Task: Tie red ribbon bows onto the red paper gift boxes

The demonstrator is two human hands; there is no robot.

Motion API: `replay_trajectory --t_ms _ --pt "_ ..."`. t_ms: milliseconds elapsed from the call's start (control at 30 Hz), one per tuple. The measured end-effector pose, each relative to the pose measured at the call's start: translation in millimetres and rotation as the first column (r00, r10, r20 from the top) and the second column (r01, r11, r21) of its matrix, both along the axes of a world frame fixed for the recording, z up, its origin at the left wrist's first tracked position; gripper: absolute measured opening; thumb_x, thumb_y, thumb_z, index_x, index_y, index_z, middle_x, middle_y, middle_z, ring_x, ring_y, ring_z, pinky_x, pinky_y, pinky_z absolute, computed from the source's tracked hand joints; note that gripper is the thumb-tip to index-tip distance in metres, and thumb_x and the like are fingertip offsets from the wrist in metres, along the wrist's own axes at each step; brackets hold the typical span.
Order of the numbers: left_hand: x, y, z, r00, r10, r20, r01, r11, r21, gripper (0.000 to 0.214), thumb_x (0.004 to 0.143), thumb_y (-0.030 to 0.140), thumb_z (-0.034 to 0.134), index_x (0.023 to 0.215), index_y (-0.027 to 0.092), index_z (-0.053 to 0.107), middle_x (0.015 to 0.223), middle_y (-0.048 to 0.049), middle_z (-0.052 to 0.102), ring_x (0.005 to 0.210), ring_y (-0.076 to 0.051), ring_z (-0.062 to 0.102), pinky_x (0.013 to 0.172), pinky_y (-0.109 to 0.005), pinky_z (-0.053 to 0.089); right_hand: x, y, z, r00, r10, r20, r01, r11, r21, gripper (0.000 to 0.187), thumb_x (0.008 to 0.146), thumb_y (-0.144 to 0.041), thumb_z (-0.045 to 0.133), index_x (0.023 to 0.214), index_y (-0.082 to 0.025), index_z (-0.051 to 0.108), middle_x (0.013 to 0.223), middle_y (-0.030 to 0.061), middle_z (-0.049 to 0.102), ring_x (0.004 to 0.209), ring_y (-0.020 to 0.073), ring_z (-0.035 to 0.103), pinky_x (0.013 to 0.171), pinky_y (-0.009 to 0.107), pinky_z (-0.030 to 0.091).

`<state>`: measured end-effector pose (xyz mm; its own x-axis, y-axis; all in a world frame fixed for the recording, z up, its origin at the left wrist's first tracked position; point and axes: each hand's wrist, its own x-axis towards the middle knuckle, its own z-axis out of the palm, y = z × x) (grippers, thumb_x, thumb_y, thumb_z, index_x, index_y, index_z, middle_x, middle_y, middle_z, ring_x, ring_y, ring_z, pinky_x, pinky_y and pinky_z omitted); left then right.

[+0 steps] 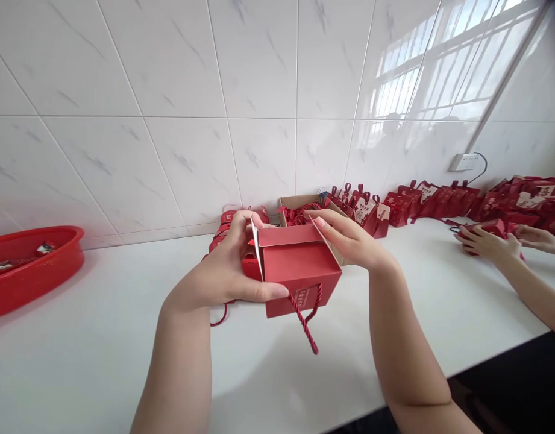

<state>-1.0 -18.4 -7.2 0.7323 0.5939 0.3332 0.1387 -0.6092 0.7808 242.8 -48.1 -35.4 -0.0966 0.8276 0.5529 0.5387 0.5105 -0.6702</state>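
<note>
A red paper gift box (302, 262) is held up over the white table, tilted on its side, with its flaps standing out at the far end. Its twisted red cord handle (304, 322) hangs from the face turned toward me. My left hand (227, 265) is closed around the left side, its thumb beside the cord and its fingers by a side flap. On the right, my right hand (352, 241) grips the far edge near another flap, thumb against the card. Behind the box stands an open cardboard carton (290, 201) with red cords in it.
A red plastic basin (55, 277) with small packets stands at the left. Red packages (220, 232) lie behind my left hand. Several finished-looking red gift boxes (399, 208) line the tiled wall. At the right, another person's hands (489, 244) hold a red box.
</note>
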Motion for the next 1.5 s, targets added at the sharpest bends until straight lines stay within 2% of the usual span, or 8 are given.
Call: replay_trajectory --t_ms 233,467,633,767,933,1133,1267,1500 --pt "2.2 3.6 -1.1 0.997 0.072 0.041 -0.072 0.997 -0.001 0.063 0.062 0.035 0.081 0.103 0.027 0.033 0.136 -0.0085 0.032 0.125 -0.027 0.04 0.087 -0.036 0.051 3.3 -3.4 2.0 0.984 -0.042 -0.172 0.053 0.997 0.06 0.046 0.092 -0.058 0.038 0.111 -0.024 0.064 0.125 0.0063 0.059 0.121 0.0242 0.052 0.099 0.039 0.045" --pt "9.1 8.8 -5.6 0.997 0.069 -0.021 -0.07 0.995 -0.068 0.062 0.064 0.039 0.078 0.107 0.029 0.034 0.135 -0.0075 0.038 0.111 -0.024 0.055 0.081 -0.035 0.053 11.8 -11.2 0.4 0.915 0.379 -0.138 -0.394 0.913 -0.103 0.068 0.083 -0.046 0.062 0.143 -0.035 0.032 0.142 0.0037 0.045 0.129 0.0238 0.046 0.102 0.041 0.045" --pt "18.8 11.9 -11.1 0.894 0.064 -0.444 -0.101 0.993 -0.062 0.072 0.062 0.046 0.076 0.12 0.031 0.036 0.111 -0.0037 0.06 0.085 -0.024 0.065 0.065 -0.032 0.052 25.8 -8.3 -3.5 0.951 0.27 0.15 -0.212 0.924 -0.318 0.095 0.065 -0.044 0.079 0.146 -0.032 0.03 0.136 0.0062 0.051 0.126 0.0267 0.048 0.107 0.046 0.04" --pt "26.3 20.1 -20.2 0.736 0.135 -0.664 -0.113 0.991 0.076 0.097 0.054 0.06 0.075 0.136 0.028 0.033 0.134 -0.012 0.051 0.105 -0.033 0.061 0.074 -0.035 0.051 28.7 -0.8 -9.0 0.95 0.203 0.239 -0.086 0.902 -0.423 0.084 0.068 -0.05 0.074 0.142 -0.033 0.038 0.138 0.0048 0.051 0.126 0.0277 0.047 0.104 0.045 0.042" --pt "17.2 21.3 -20.3 0.715 0.184 -0.675 -0.133 0.983 0.128 0.09 0.065 0.069 0.062 0.142 0.03 0.034 0.147 -0.0096 0.04 0.12 -0.033 0.053 0.083 -0.036 0.049 33.0 31.3 -23.5 0.97 -0.189 0.152 0.213 0.964 -0.16 0.041 0.088 -0.039 0.05 0.126 -0.024 0.057 0.13 0.0063 0.058 0.116 0.0232 0.055 0.099 0.04 0.045" --pt "-4.2 6.0 -12.9 0.768 0.182 -0.614 -0.099 0.981 0.167 0.072 0.072 0.068 0.057 0.135 0.035 0.045 0.135 -0.0046 0.054 0.112 -0.029 0.058 0.082 -0.033 0.05 35.1 80.2 -54.6 0.792 -0.571 0.214 0.596 0.8 -0.072 0.044 0.091 -0.017 0.027 0.12 -0.016 0.059 0.126 0.0089 0.06 0.113 0.0217 0.057 0.091 0.035 0.045" --pt "-11.3 -4.5 -9.9 0.776 0.193 -0.6 -0.108 0.979 0.175 0.066 0.073 0.065 0.059 0.132 0.037 0.048 0.133 -0.0026 0.055 0.112 -0.028 0.058 0.082 -0.033 0.051 36.8 88.2 -64.4 0.773 -0.535 0.34 0.616 0.76 -0.206 0.043 0.085 -0.017 0.041 0.125 -0.019 0.057 0.124 0.0104 0.063 0.112 0.0295 0.057 0.089 0.042 0.044" --pt "-18.6 -9.0 -8.1 0.811 0.234 -0.536 -0.146 0.968 0.203 0.065 0.073 0.06 0.061 0.133 0.035 0.05 0.133 -0.0034 0.055 0.113 -0.029 0.057 0.084 -0.034 0.05 43.4 81.2 -60.2 0.834 -0.294 0.467 0.502 0.755 -0.422 0.037 0.078 -0.025 0.057 0.114 -0.025 0.064 0.115 0.0058 0.067 0.101 0.0261 0.062 0.079 0.034 0.047"
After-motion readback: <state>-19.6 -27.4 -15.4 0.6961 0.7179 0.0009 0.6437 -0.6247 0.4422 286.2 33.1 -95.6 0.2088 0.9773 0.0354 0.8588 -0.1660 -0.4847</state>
